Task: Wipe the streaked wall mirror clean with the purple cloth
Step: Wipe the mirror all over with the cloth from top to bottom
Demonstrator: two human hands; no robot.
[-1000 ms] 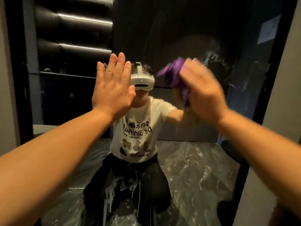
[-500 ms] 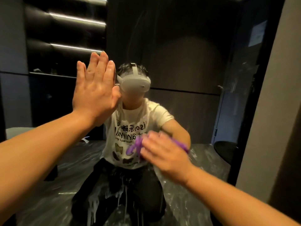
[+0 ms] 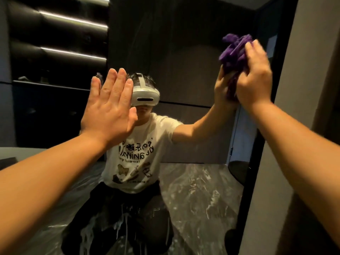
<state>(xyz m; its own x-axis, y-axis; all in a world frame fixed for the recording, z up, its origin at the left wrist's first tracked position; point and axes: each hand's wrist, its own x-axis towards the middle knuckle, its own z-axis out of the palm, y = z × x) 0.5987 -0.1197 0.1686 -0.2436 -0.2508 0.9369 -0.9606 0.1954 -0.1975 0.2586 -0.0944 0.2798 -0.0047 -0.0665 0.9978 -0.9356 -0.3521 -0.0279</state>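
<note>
The wall mirror (image 3: 184, 52) fills most of the view and reflects a kneeling person. White streaks and drips (image 3: 121, 229) run down its lower middle. My left hand (image 3: 108, 107) lies flat against the glass at mid-left, fingers straight and pointing up. My right hand (image 3: 254, 76) grips the bunched purple cloth (image 3: 233, 54) and presses it on the glass near the upper right edge. The cloth's reflection merges with the cloth itself.
The mirror's dark frame edge (image 3: 265, 144) runs down the right side, with a plain grey wall (image 3: 301, 89) beyond it. Reflected in the glass are lit shelves (image 3: 73, 34), a dark panelled wall and a marbled floor (image 3: 198, 196).
My right hand has swept the cloth from the lower middle of the glass up to the upper right. A second ago it was high, near the centre. My left hand has stayed pressed on the mirror.
</note>
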